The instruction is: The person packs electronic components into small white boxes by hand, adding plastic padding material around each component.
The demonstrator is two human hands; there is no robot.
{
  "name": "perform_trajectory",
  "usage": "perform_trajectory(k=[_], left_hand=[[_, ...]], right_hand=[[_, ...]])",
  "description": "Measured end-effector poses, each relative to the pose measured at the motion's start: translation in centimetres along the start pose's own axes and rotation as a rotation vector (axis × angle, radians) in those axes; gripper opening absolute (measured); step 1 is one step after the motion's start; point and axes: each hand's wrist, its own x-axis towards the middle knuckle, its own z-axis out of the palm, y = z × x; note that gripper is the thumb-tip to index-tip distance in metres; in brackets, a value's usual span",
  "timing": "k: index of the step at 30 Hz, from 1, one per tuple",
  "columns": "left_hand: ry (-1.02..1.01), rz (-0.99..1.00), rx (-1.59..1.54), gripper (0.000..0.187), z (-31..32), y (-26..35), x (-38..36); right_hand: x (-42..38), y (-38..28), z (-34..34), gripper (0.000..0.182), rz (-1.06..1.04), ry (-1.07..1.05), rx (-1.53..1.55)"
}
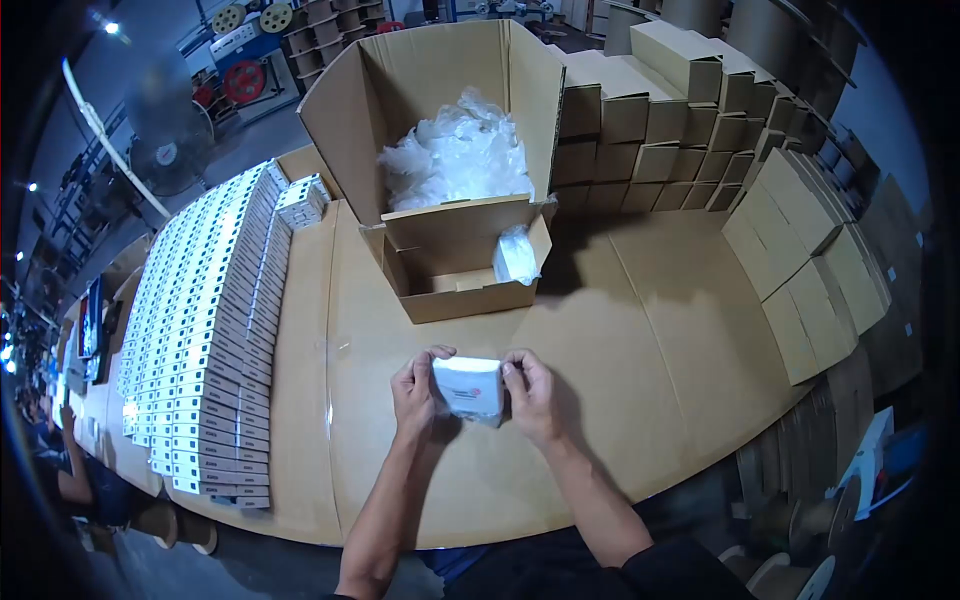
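A small white box in a clear plastic bag (468, 388) is held above the cardboard-covered table, with faint print on the side that faces me. My left hand (414, 392) is closed on its left edge, thumb at the upper corner. On the opposite edge, my right hand (534, 395) pinches the bag with thumb and fingers; some fingertips are hidden behind it. Just beyond my hands stands an open cardboard carton (470, 303). A similar bagged white box (516, 256) stands inside it at the right end.
Behind the carton, a larger open box (345, 135) holds a heap of clear plastic bags (460, 150). Long rows of stacked white boxes (215, 340) line the left side. Folded brown cartons (640, 120) are piled at the back right, and more cartons (800, 260) stand at the right edge.
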Motion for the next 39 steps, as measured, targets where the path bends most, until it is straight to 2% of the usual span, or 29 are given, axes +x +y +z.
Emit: perform_trajectory(k=[1, 4, 5, 8, 9, 12, 13, 16, 17, 20, 21, 24, 25, 28, 29, 32, 33, 36, 37, 39], left_hand=[[-0.077, 0.04, 0.071, 0.044, -0.7, 0.3, -0.1], [-0.199, 0.035, -0.044, 0.047, -1.3, 1.8, -0.8], [-0.223, 0.066, -0.022, 0.05, -1.3, 2.6, -1.0], [-0.182, 0.078, -0.156, 0.052, -0.3, 4.4, -1.1], [-0.128, 0.025, -0.234, 0.052, 0.1, 4.3, -1.1], [0.05, -0.059, -0.367, 0.052, 1.7, 4.2, -1.2], [0.113, -0.053, -0.428, 0.051, 2.2, 4.0, -1.1], [0.151, -0.077, -0.508, 0.05, 1.7, 1.7, -0.7], [0.103, -0.047, -0.487, 0.05, 1.5, 1.4, -0.8], [-0.009, -0.036, -0.403, 0.05, 1.7, 2.0, -1.7], [-0.099, 0.007, -0.207, 0.042, 0.9, 2.1, -1.9], [-0.294, 0.088, 0.376, 0.023, -1.2, 2.9, -2.6], [-0.219, 0.024, 0.278, 0.011, -0.6, 3.6, -3.0], [-0.216, -0.1, 0.266, 0.013, -0.6, 4.4, -2.9], [-0.188, -0.101, 0.283, 0.015, -0.3, 4.7, -2.9], [-0.116, -0.07, 0.399, 0.018, 0.4, 5.1, -2.7], [-0.088, -0.101, 0.394, 0.02, 0.5, 5.1, -2.7], [-0.058, -0.152, 0.444, 0.02, 0.2, 4.7, -2.8], [-0.07, -0.145, 0.433, 0.019, -0.3, 3.9, -2.8], [0.041, -0.026, 0.389, 0.02, -0.1, 3.6, -2.4]], right_hand=[[0.3, -0.6, -0.6, 0.007, 0.01, -0.123, 0.122], [0.9, -2.2, -1.2, 0.006, -0.188, -0.196, -0.045], [1.0, -2.3, -1.8, 0.006, -0.032, -0.295, 0.214], [2.0, -3.3, -2.3, 0.006, -0.001, -0.318, 0.214], [2.6, -3.4, -2.5, 0.008, 0.0, -0.379, 0.196], [3.2, -3.5, -1.2, 0.012, 0.064, -0.274, 0.41], [3.0, -3.8, -1.0, 0.022, 0.11, -0.259, 0.518], [2.0, -2.8, -1.1, 0.041, 0.0, -0.286, -0.005], [2.0, -1.3, -1.2, 0.048, -0.02, -0.307, 0.036], [1.7, -0.6, -1.7, 0.03, 0.1, -0.395, 0.019], [1.6, -0.8, -1.9, 0.013, 0.077, -0.397, -0.063], [1.4, -1.6, -2.7, 0.012, 0.052, -0.423, -0.039], [1.3, -2.7, -2.7, 0.009, 0.035, -0.407, -0.047], [1.6, -3.7, -3.0, 0.004, -0.086, -0.133, -0.245], [1.7, -4.3, -2.8, 0.005, -0.31, 0.038, -0.416], [0.6, -7.4, -2.7, 0.01, -0.558, -0.047, -0.438], [0.1, -7.5, -2.7, 0.017, -0.595, -0.236, -0.446], [-0.4, -8.5, -1.3, 0.018, -0.815, -0.457, -0.826], [-0.4, -7.5, -1.5, 0.017, -0.778, -0.469, -0.828], [-0.3, -6.0, -1.9, 0.018, -0.695, -0.5, -0.803]])
